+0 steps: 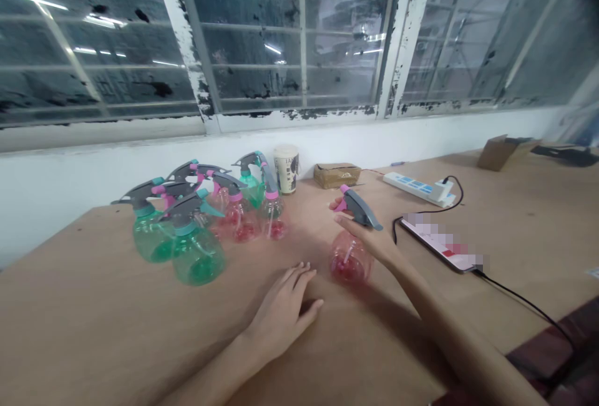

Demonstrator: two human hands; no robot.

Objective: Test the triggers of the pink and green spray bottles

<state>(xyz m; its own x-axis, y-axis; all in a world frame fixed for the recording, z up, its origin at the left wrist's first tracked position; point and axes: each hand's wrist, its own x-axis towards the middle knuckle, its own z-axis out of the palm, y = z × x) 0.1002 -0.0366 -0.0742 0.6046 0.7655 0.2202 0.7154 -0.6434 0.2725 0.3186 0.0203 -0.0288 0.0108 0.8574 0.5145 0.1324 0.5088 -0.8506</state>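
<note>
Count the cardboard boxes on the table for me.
2: a small box just right of the paper cup, and an open box farther right, beyond the power strip. The clustered spray bottles might hide another.

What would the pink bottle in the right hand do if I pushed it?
The pink bottle might slide easily: its see-through body looks like thin, light plastic. Pushed high up, it could tip, because its gray head sticks out sideways on top. Lying down, its round sides might let it roll a little.
</note>
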